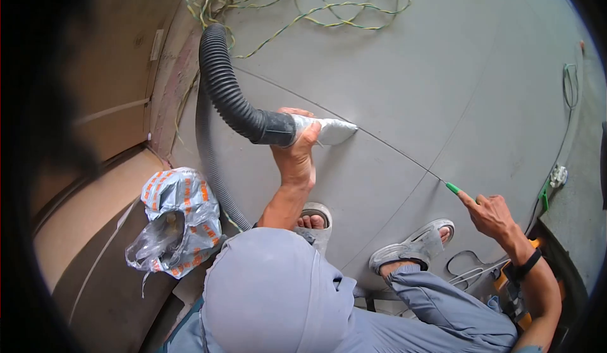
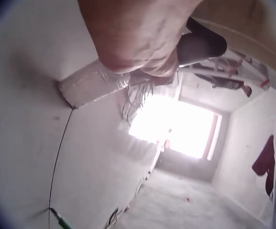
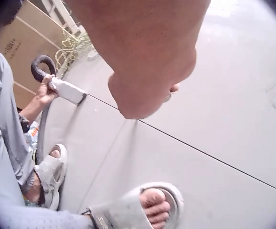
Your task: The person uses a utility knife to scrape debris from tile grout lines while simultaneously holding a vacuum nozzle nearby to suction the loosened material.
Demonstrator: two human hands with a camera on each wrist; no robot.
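My left hand (image 1: 296, 157) grips the whitish, tape-wrapped nozzle (image 1: 335, 130) of a black ribbed vacuum hose (image 1: 222, 78). Its flattened mouth sits at the dark joint line between grey floor tiles, as the left wrist view of the nozzle (image 2: 92, 87) also shows. Farther along the same joint, my right hand (image 1: 492, 215) holds a slim green-handled pick (image 1: 451, 188), index finger stretched along it. The thin dark tip of the pick (image 2: 63, 222) meets the joint in the left wrist view. In the right wrist view, my wrist hides the tool.
Yellow-green twisted wire (image 1: 341, 12) lies coiled on the far floor. A silver-orange plastic bag (image 1: 183, 220) stands at the left, near large cardboard (image 1: 101, 56). My sandalled feet (image 1: 417, 245) are close to the joint. Cables and yellow-black tools (image 1: 506, 283) lie at the right.
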